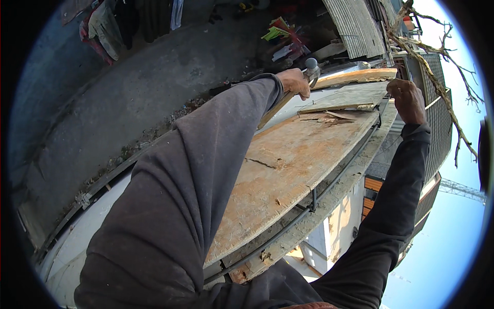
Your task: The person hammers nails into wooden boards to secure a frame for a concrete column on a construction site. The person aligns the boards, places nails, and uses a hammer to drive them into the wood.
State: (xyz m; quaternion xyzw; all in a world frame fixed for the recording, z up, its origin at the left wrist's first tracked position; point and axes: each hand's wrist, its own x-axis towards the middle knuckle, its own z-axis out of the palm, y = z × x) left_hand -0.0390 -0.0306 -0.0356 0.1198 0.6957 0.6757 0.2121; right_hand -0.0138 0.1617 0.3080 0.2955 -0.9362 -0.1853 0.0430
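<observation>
My left hand [294, 83] is wrapped round a hammer [312, 66] near its metal head, and the wooden handle slants down behind my sleeve. Beyond the large worn plywood sheet [293, 165], a smaller grey board [342, 98] overlaps its far end. At that board's far right corner is my right hand [407, 100], with the fingers curled in. Whatever those fingers hold, if anything, is hidden. A narrow wooden plank [355, 77] lies just past the hammer. The plywood has a crack in its face and splintered wood near the overlap.
A dark pipe [329, 185] runs along the plywood's right side, beside a rough concrete ledge [355, 170]. Down to the left lies a concrete floor [134, 98] with hanging clothes [105, 28] at its far side. Bare branches [435, 72] and corrugated roofing [357, 28] stand at the far right.
</observation>
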